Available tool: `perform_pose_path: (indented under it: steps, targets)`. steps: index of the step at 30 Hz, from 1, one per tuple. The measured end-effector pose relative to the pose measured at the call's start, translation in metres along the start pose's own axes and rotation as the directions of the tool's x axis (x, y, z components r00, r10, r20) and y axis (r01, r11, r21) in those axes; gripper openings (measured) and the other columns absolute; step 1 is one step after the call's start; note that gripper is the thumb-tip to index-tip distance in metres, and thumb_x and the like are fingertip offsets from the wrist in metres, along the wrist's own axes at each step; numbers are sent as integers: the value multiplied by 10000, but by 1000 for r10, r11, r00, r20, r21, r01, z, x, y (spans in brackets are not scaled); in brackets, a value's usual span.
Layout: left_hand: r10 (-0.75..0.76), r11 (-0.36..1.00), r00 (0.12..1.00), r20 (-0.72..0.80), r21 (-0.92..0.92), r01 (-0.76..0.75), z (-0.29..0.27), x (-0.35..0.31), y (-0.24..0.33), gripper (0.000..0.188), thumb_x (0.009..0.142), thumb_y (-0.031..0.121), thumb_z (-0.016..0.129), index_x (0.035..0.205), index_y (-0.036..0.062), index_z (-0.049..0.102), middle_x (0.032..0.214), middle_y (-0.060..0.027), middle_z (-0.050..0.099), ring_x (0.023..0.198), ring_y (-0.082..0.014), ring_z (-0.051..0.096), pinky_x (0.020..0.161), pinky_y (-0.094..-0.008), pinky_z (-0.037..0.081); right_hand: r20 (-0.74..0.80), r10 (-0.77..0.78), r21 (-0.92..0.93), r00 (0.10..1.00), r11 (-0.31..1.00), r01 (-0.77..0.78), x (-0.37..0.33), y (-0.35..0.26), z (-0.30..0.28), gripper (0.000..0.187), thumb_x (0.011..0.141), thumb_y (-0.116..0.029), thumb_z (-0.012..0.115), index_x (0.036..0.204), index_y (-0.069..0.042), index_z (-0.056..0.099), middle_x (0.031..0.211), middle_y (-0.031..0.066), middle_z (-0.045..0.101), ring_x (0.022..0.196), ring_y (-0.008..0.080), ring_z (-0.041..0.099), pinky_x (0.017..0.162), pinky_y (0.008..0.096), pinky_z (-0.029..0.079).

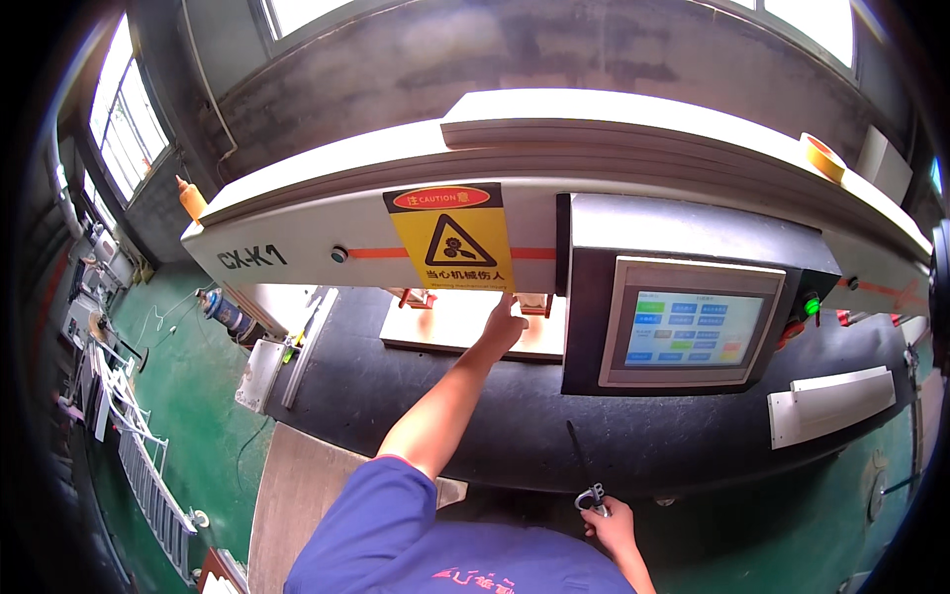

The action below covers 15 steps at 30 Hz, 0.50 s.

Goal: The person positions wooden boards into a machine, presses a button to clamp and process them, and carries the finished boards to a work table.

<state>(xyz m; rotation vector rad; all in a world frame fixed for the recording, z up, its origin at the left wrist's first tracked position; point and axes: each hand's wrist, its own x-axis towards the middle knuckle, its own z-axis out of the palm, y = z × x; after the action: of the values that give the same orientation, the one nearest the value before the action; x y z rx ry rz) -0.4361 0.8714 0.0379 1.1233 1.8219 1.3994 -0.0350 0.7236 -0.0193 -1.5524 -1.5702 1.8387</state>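
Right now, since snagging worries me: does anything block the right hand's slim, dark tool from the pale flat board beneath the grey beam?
Nothing visible: only black tabletop lies between tool and board. The left hand is over the board; the black screen housing sits just right.

Floor (213, 396) is a bright green, table (505, 411) plain black, and the machine (327, 223) pale grey with an orange-red stripe. Sticker (450, 238) is yellow with a black triangle, plus a red oval on black up top. Screen (693, 327) is whitish with blue and green blocks, shirt (371, 510) navy with red print, board (450, 340) cream, tool (592, 496) black with a grey handle, tape (823, 158) orangey yellow.
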Motion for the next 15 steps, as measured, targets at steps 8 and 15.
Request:
perform_pose_path:
  steps: [8, 15]
  targets:
    - [14, 998, 994, -109, -55, -20, -31, -35, -34, 683, 825, -20, 598, 1448, 35, 324, 1396, -176, 485, 1225, -238, 522, 983, -342, 446, 14, -54, 40, 998, 998, 53, 4, -19, 11, 148, 789, -77, 717, 766, 21, 609, 631, 42, 611, 509, 108, 601, 472, 247, 484]
    - [403, 914, 707, -581, 291, -281, -150, -96, 34, 436, 852, 5, 582, 1274, 1, 474, 995, -89, 588, 827, -177, 574, 787, -299, 485, 113, -65, 20, 991, 998, 63, 11, -26, 24, 143, 786, -70, 711, 758, 19, 602, 627, 44, 606, 504, 111, 598, 462, 253, 486]
